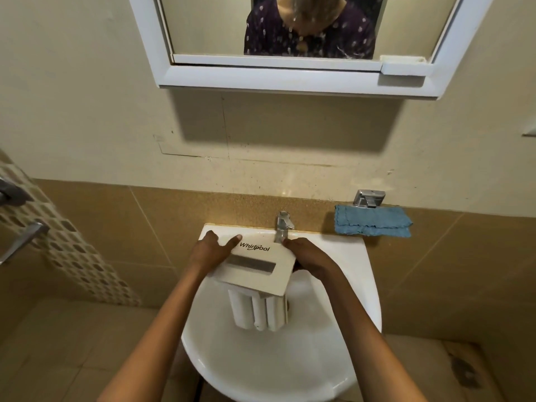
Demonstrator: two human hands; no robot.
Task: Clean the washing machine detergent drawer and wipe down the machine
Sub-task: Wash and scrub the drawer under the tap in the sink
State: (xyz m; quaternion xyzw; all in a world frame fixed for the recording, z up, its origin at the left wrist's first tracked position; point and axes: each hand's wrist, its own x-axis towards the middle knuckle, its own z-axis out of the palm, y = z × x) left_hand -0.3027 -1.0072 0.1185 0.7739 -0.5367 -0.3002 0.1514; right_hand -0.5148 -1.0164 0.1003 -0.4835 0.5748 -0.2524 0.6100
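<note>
Left hand: grips the left edge of the drawer's front panel; thumb laid across the panel face beside the lettering, the other fingers curled behind the edge.
Right hand: grips the right edge of the same panel; fingers curled under it, fingertips hidden.
White plastic detergent drawer with a grey recessed handle strip: held between both hands, above the basin.
Drawer orientation: long axis steeply upright. The front panel is uppermost, its face tilted up toward the camera. The compartment body hangs below it, its far end pointing down into the bowl.
Contact with basin: cannot tell whether the lower end touches the bowl.
White ceramic sink: wall-mounted, directly beneath the drawer.
Chrome lever tap: at the back rim, just behind the panel's far edge, between the two hands.
Folded blue cloth: on the tiled ledge, right of the tap, well apart from the drawer.
White-framed mirror: on the wall above.
</note>
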